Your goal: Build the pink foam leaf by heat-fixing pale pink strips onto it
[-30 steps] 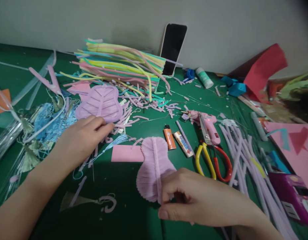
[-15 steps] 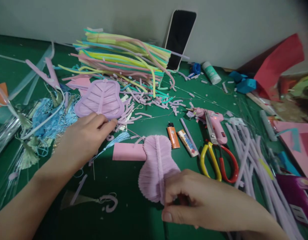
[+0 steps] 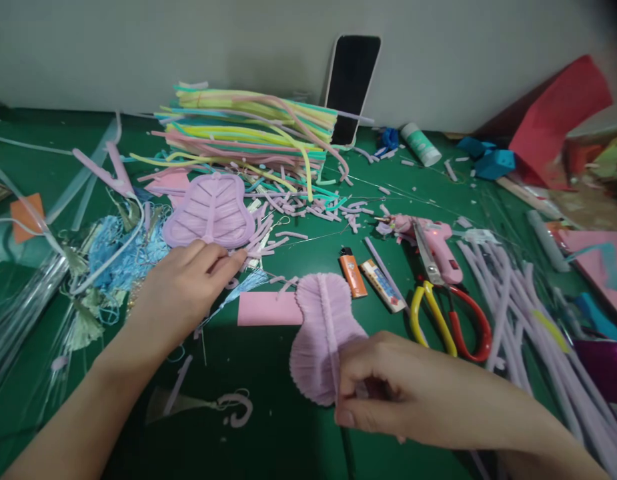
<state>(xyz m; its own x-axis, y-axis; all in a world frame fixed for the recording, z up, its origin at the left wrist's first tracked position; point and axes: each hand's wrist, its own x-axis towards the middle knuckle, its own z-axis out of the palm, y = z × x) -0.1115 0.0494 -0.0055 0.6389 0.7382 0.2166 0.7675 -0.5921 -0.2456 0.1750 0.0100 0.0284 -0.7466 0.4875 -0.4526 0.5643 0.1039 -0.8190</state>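
My right hand [image 3: 388,390] is closed on the lower edge of a fuzzy lilac wing-shaped piece [image 3: 324,327] made of pipe cleaners, which lies on the green table [image 3: 268,440]. My left hand [image 3: 183,290] rests on the table with its fingers together, fingertips touching short lilac offcuts just below a second, larger lilac wing piece [image 3: 211,210]; whether it grips anything is not visible. A pink paper rectangle [image 3: 268,309] lies between my hands.
A heap of coloured pipe cleaners [image 3: 253,137] lies at the back, a phone [image 3: 352,87] leaning on the wall behind it. An orange lighter [image 3: 352,275], pink glue gun [image 3: 438,243], yellow-and-red scissors [image 3: 448,317] and long lilac stems [image 3: 528,320] lie to the right. Blue tassels [image 3: 113,250] sit left.
The view shifted slightly, so everything sits a little lower and to the right. Both hands keep nearly the same places relative to the wing pieces.
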